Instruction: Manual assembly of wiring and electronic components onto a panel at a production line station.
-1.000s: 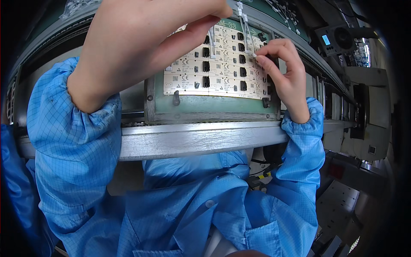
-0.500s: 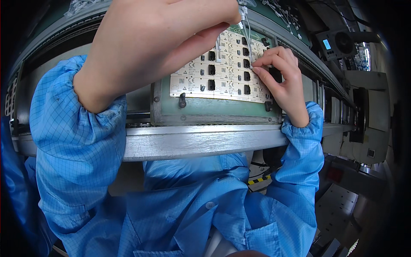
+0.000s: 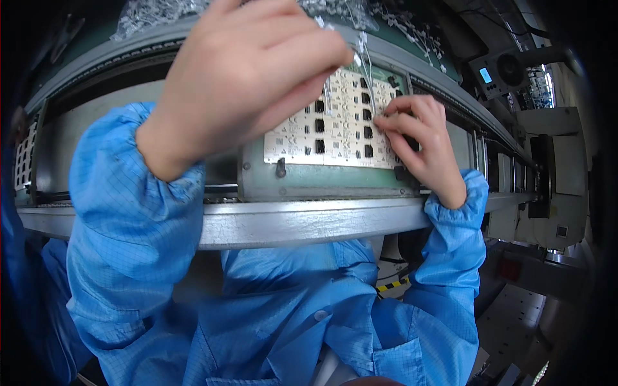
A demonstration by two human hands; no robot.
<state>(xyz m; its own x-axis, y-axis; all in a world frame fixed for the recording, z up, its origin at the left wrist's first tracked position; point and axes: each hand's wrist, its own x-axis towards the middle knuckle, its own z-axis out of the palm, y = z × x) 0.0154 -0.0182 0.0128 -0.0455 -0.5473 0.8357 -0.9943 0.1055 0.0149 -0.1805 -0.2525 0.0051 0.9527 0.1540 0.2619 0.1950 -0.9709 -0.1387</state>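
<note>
A panel of white circuit boards [image 3: 293, 145] with rows of black connectors lies in a green carrier [image 3: 335, 179] in front of me. My right hand [image 3: 421, 138] is at the panel's right part, thumb and forefinger pinched on the lower end of a thin white cable [image 3: 370, 80] beside a black connector. The plug at that end is mostly covered by the fingertips. Over the panel's left part hangs my left hand [image 3: 251, 83], its fingers closed. White cable ends with small plugs show just past its fingertips, and what lies inside the hand is hidden.
A metal rail [image 3: 309, 222] runs along the near side of the conveyor. Beyond the far rail lie a clear bag [image 3: 154, 16] of white parts and loose white cables [image 3: 418, 35]. At the right stands a device with a small lit screen [image 3: 486, 75]. Another person's blue sleeve [image 3: 38, 302] shows at left.
The view has shifted, so panel and rail appear lower and more of the clear bag shows. My left hand's fingertips sit slightly nearer the panel. My right hand keeps its pinch beside the same connector.
</note>
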